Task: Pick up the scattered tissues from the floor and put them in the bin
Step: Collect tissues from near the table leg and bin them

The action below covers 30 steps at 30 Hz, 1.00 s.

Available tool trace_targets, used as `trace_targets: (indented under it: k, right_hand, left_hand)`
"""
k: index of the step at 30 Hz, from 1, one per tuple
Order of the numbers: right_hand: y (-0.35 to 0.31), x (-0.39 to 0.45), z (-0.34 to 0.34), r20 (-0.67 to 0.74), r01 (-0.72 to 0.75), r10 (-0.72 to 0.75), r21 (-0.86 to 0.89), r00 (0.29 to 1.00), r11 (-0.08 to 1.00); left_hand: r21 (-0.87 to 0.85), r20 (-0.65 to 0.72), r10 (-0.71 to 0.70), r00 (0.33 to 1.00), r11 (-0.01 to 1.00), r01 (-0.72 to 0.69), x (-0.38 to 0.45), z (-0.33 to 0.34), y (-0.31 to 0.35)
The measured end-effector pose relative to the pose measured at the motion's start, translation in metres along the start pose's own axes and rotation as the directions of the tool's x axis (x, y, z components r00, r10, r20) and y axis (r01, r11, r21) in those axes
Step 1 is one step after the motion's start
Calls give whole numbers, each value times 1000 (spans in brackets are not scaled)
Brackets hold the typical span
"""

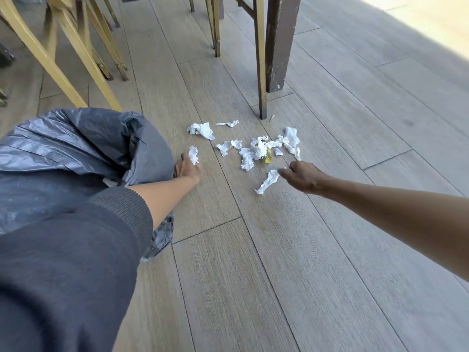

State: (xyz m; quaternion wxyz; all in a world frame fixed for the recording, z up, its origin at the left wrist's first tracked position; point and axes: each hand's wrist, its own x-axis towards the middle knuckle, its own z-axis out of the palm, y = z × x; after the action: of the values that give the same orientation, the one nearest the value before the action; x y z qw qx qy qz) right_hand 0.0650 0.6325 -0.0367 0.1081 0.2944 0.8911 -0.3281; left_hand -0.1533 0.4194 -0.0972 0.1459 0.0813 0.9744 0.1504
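While left hand (186, 168) grips tissue (193, 154) (by bag (76, 148)), right hand (304, 177) touches scrap (267, 181), grip unclear.

On my feed the left arm wears a dark grey sweatshirt sleeve (71, 262) of loose, soft cloth, ending in a wide ribbed cuff (127, 212) of the same grey. Past the cuff I note bare forearm down to the left hand (186, 168). Right forearm (380, 212) and right hand (304, 179) are bare, unsleeved to the frame edge.
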Motion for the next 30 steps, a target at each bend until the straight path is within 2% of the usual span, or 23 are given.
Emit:
trace_targets:
  k: [3, 5, 9, 12, 16, 19, 24, 30]
  right_hand:
    - [22, 9, 7, -30, -92, 90, -111, 996, 990]
    - [28, 12, 10, 13, -120, 123, -131, 992, 984]
    - [22, 16, 17, 48, -45, 56, -200, 997, 979]
    - [16, 24, 28, 73, 49, -32, -243, 997, 969]
    - [4, 31, 43, 110, 124, -100, -239, 989, 963]
    - [1, 31, 54, 131, 126, -94, -257, 987, 958]
    - [-2, 24, 65, 134, 73, -33, -300, 990, 951]
    - [9, 10, 42, 163, 84, -28, -351, 986, 932]
  left_hand:
    - [1, -6, 21, 1000, 1000, -21, -4, 8, -5]
    - [-6, 5, 62, 998, 998, -62, -6, 11, -7]
    - [-66, -22, 228, 973, 971, -229, -10, 9, -4]
    - [-80, -45, 275, 960, 957, -278, -17, 1, 5]
    - [-115, 14, 322, 947, 941, -318, -30, -1, 12]
    - [-122, 89, 398, 913, 914, -387, -42, 2, 12]
    - [-152, 128, 500, 857, 863, -481, -58, 5, 14]
    - [-127, 153, 493, 856, 869, -478, -63, 12, 33]
